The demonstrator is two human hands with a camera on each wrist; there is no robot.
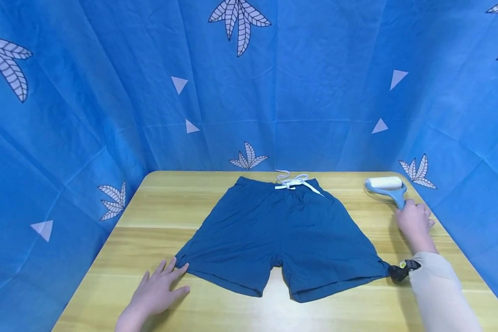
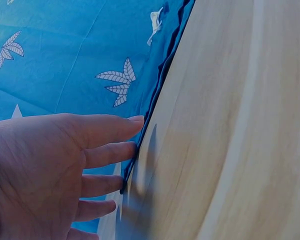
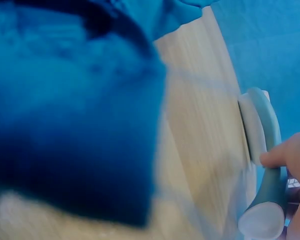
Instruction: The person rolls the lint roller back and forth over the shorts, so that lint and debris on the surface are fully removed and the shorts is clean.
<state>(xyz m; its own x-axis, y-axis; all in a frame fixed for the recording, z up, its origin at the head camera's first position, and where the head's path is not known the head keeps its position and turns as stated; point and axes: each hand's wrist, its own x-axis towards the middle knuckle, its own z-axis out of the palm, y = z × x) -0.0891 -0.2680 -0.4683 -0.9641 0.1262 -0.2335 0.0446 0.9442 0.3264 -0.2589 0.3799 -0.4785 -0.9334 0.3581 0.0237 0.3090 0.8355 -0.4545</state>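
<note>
A pair of dark blue shorts (image 1: 249, 226) lies flat on the wooden table, waistband toward the back, with a white drawstring (image 1: 292, 183) tied in a bow. My left hand (image 1: 155, 290) is spread at the lower left leg corner, its fingertips touching or just beside the hem. In the left wrist view the fingers of my left hand (image 2: 55, 165) are straight. At the far right of the table my right hand (image 1: 415, 221) grips the handle of a lint roller (image 1: 383, 183) with a white roll and blue frame. The handle end (image 3: 262, 220) faces the right wrist camera.
Blue curtains (image 1: 274, 92) with leaf and triangle prints hang behind and on both sides of the wooden table (image 1: 170, 198). A black wrist device (image 1: 403, 270) on the right arm overlaps the shorts' right leg corner in the head view.
</note>
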